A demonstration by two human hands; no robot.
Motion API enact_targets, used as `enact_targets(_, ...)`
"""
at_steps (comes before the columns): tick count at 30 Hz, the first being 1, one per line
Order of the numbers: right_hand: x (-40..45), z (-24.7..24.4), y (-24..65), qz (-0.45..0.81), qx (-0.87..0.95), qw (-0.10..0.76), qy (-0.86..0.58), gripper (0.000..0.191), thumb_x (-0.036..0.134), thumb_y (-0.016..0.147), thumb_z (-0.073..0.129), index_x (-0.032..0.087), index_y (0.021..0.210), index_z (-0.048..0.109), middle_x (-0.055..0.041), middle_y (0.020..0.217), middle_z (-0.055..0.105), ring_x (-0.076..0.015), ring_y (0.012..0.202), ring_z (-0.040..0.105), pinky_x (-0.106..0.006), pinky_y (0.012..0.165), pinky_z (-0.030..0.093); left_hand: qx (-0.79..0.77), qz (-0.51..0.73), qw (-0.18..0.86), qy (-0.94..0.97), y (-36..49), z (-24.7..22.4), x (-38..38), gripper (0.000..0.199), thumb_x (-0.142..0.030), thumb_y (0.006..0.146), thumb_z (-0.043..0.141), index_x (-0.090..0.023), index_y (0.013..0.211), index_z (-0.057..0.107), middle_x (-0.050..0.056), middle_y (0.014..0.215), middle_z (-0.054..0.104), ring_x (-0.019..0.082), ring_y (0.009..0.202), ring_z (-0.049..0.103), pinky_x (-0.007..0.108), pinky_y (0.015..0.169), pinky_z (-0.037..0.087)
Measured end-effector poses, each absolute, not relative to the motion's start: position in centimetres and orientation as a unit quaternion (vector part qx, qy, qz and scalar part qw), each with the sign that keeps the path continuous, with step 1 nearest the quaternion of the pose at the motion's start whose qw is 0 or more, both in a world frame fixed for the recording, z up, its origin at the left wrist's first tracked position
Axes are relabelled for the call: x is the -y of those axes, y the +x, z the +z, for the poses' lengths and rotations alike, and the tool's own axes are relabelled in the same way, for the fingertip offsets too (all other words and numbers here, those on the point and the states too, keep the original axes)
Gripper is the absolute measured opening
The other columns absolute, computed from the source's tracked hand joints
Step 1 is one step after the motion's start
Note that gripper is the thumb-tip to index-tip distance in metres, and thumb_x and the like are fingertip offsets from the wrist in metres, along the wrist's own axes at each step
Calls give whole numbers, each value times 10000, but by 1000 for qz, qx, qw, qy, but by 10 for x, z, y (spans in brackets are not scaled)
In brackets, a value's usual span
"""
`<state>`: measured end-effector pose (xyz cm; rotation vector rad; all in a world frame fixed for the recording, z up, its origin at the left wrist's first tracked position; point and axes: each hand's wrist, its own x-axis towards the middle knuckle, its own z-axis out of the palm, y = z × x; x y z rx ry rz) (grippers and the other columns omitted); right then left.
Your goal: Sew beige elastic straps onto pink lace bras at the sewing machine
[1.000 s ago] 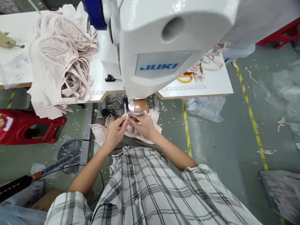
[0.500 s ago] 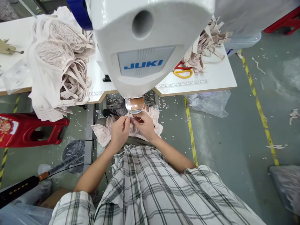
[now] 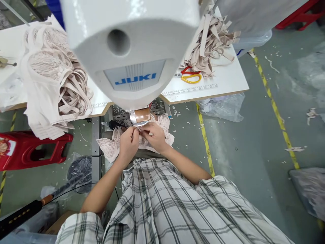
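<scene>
Judging by the setup, the step is feeding a small section of the lace garment [image 3: 108, 148] under the nose of the machine head [image 3: 129, 47], so the main thing is aligning the edge before the metal guard [image 3: 140, 116], which is sitting at 12 o'clock from the fingertips. Best practice, my view: be guiding with light, even tension, not pulling; be letting the loose lace drape slack so it isn't dragging the pinched bit off line; be minding fingertips, they're sitting right by that guard. Hands: left hand [image 3: 129, 143] is pinching, thumb and forefinger closed together on the garment's edge; right hand [image 3: 153, 137] is closing thumb and fingers on it just beside, knuckles near the guard. Exact pinch point is hiding behind fingers, can't tell which layer. Garment is lying over the lap below the machine nose, spreading from 8 o'clock round to 3 o'clock of the hands. On the tabletop [image 3: 230, 84], lace pile [image 3: 49, 67] is resting at 10 o'clock; scissors [image 3: 191, 79] and strap bundle [image 3: 207, 51] are lying between 1 and 2 o'clock, well apart from both hands.
</scene>
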<state>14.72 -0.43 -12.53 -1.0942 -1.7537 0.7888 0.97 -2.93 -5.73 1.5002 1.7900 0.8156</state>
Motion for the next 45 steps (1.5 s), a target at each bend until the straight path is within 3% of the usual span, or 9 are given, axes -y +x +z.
enact_targets(6,-53,-116,205,206,839,237,-444,192,250,947,581,260,1046,744,24,1123,746,-112,1066,662,-236,966,545,-679,284,340,585,-6,-61,22,354,-386,975,496,-202,678,554,-26,600,561,126,589,499,247,606,366)
enact_targets(10,-160,-85,282,120,765,189,-604,492,-6,946,316,35,1403,494,-163,1482,517,-182,1349,458,-392,1178,338,-647,251,370,618,-11,-65,21,381,-395,974,482,-198,653,542,-12,596,569,127,563,499,257,590,347)
enact_targets(14,-226,-59,314,139,790,77,-592,358,74,924,529,5,1266,609,-245,1269,646,-238,1135,581,-360,983,421,-631,236,420,608,-10,-61,26,357,-379,958,477,-195,672,588,-5,584,571,135,562,513,254,585,363)
enact_targets(18,-205,-64,318,110,815,6,-569,364,247,941,600,61,1254,625,-255,1113,677,-255,978,610,-337,777,394,-649,246,434,574,-18,-53,27,376,-413,955,484,-196,697,650,7,629,642,134,584,573,235,585,421)
enact_targets(22,-119,-76,328,126,769,79,-622,389,361,930,610,144,1252,597,-183,1114,695,-228,875,649,-304,678,408,-667,266,467,516,-30,-46,30,450,-518,950,493,-191,678,639,20,631,672,138,558,592,231,543,450)
enact_targets(26,-13,-72,313,253,719,180,-622,406,394,847,648,205,1206,617,-72,916,716,-186,660,625,-307,595,488,-657,301,510,468,-33,-41,30,423,-519,934,546,-183,694,639,26,670,685,130,593,590,229,581,469)
enact_targets(31,49,-67,263,265,821,203,-464,431,331,826,665,266,1245,588,-92,1192,687,-249,935,688,-382,727,590,-588,321,611,421,-26,-35,26,350,-496,922,589,-181,848,720,44,812,708,127,665,582,240,627,474)
enact_targets(38,34,-73,225,221,843,257,-418,394,369,886,645,248,1256,586,-100,1183,692,-257,1040,684,-388,790,601,-558,340,654,382,-22,-29,30,257,-423,898,614,-184,881,707,40,824,702,126,687,583,252,664,486)
enact_targets(45,22,-76,215,267,851,231,-388,360,391,946,598,232,1269,598,-97,1191,702,-246,1042,691,-373,786,593,-577,324,634,399,-24,-33,32,168,-260,849,517,-187,787,656,36,803,665,140,706,569,265,706,485)
